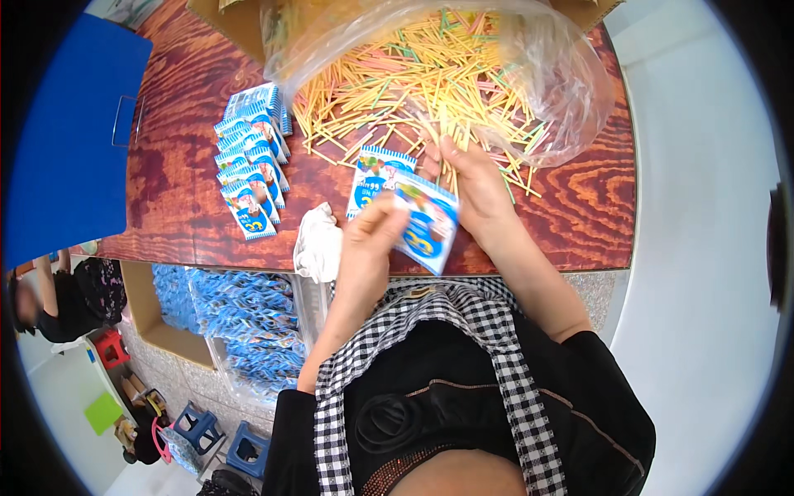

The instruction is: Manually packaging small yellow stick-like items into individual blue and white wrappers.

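My left hand (370, 240) pinches a small blue-and-white packet (430, 221) between thumb and fingers, over the table's near edge. Just behind it is a second packet (374, 164) of the same kind, partly covered. My right hand (482, 187) is closed on a few thin yellow sticks (447, 171), its fingertips at the near edge of a big heap of sticks (397, 70). Most of the heap is yellow, with some pink and green, and it spills out of a clear plastic bag (571, 91). Whether the sticks are hollow cannot be made out.
Overlapping packets (252, 165) form a row left of the heap. A white cloth (318, 244) lies at the near edge of the wooden table (178, 211). Below stands a carton (178, 341) and a clear bag of blue packets (248, 318). A blue panel (70, 132) and another person (74, 302) are left.
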Demonstrator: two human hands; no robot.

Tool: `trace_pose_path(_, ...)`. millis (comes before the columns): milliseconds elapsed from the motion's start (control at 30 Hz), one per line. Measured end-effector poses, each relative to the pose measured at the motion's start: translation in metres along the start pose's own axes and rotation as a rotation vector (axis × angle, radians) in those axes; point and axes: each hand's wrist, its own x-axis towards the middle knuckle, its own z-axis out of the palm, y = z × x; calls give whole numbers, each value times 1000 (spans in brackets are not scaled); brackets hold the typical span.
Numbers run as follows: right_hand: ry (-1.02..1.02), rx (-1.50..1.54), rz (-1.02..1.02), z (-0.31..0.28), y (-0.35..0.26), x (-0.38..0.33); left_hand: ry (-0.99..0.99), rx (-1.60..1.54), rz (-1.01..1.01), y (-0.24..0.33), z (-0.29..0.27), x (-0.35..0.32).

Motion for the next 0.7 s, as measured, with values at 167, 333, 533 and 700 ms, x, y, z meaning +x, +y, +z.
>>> trace_pose_path(167, 1, -192, -224, 14, 10, -7, -163, -24, -165, -4, 10, 3)
trace_pose_path(333, -33, -235, -159, 11, 10, -15, -192, -36, -225, -11, 6, 5)
trace_pose_path(533, 92, -307, -184, 17, 13, -26, -180, -411, -328, -7, 2, -5)
trace_pose_path(700, 99, -804, -425, 20, 15, -29, -144, -700, -396, -16, -11, -7)
